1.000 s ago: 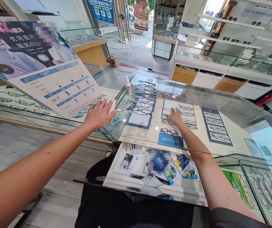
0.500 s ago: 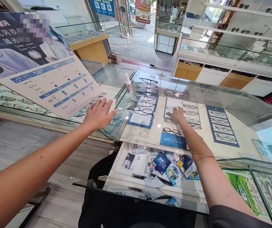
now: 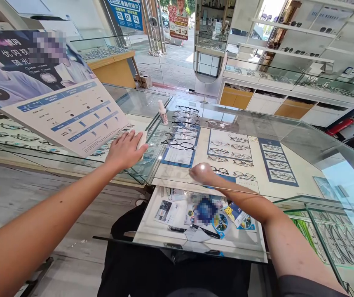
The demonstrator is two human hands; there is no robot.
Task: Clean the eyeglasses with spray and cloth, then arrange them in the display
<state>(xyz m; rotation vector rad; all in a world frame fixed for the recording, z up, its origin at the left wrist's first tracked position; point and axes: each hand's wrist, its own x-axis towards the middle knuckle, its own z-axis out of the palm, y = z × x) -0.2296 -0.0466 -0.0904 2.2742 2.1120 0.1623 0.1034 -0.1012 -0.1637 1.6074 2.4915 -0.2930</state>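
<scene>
My left hand (image 3: 125, 149) lies flat with fingers spread on the glass counter, over a white cloth-like piece (image 3: 141, 144) partly hidden under the palm. My right hand (image 3: 202, 173) is beneath the glass top, inside the display case, its fingers curled in. A glare spot falls across it, and whatever its fingers may hold cannot be made out. Close to its right is a dark-framed pair of glasses (image 3: 219, 170). More eyeglasses (image 3: 240, 147) lie in rows on a blue-edged white card behind it. To the left, a column of dark eyeglasses (image 3: 181, 142) stands on the counter.
A white spray bottle (image 3: 163, 112) stands beyond the left hand. A large printed board (image 3: 71, 111) leans at the left. Below the glass, an open drawer (image 3: 152, 233) holds cards, discs and a pen. Another blue tray (image 3: 277, 161) carries glasses at the right.
My right hand has drawn back toward me and to the left, off the rows of glasses, and its fingers have curled. My left hand keeps its place on the cloth-like piece.
</scene>
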